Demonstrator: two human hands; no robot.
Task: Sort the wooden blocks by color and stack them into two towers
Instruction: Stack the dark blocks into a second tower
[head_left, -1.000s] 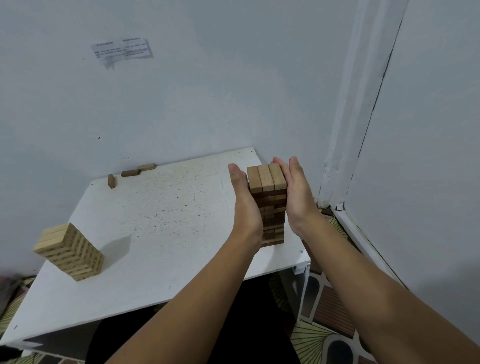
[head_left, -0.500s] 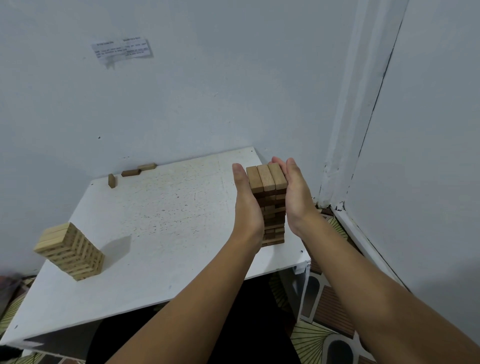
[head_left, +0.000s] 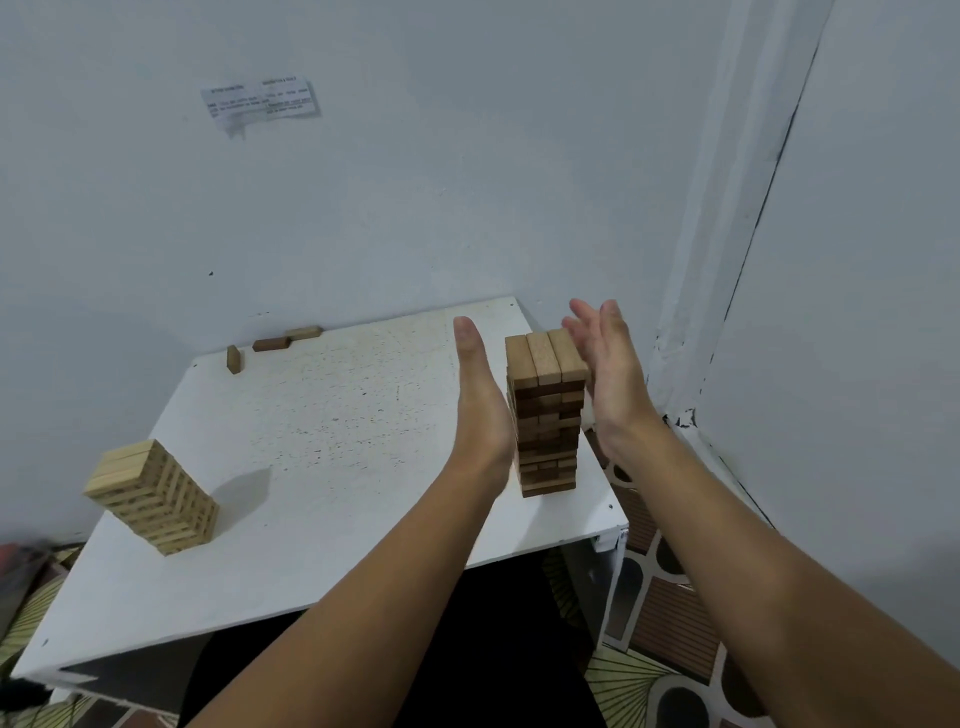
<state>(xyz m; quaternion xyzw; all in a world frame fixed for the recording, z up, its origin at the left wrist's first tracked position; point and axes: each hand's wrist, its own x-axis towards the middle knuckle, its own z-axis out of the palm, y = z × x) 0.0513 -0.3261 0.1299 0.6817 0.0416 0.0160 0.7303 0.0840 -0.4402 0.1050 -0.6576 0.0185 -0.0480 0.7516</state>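
While both hands stand flat and upright with straight fingers, the dark tower (head_left: 545, 410) rises between them at about three o'clock on the white table (head_left: 322, 457), close to its right edge. The left hand (head_left: 480, 400) is just beside the tower's left face, palm turned toward it, and whether its heel touches the lower blocks cannot be told. The right hand (head_left: 605, 364) is held apart from the tower's right side, fingers spread a little and gripping nothing. Three lighter brown blocks lie side by side across the tower's top, over darker layers below. At about eight o'clock on the table, well apart from the hands, stands the pale tower (head_left: 153, 496), shorter and casting a shadow to its right. Along the back edge, near eleven o'clock, three loose blocks sit against the wall: one small upright block (head_left: 234, 358), a dark brown block (head_left: 270, 343) lying flat and a pale block (head_left: 304, 332) just beside it. A paper note (head_left: 260, 101) is stuck to the wall above.
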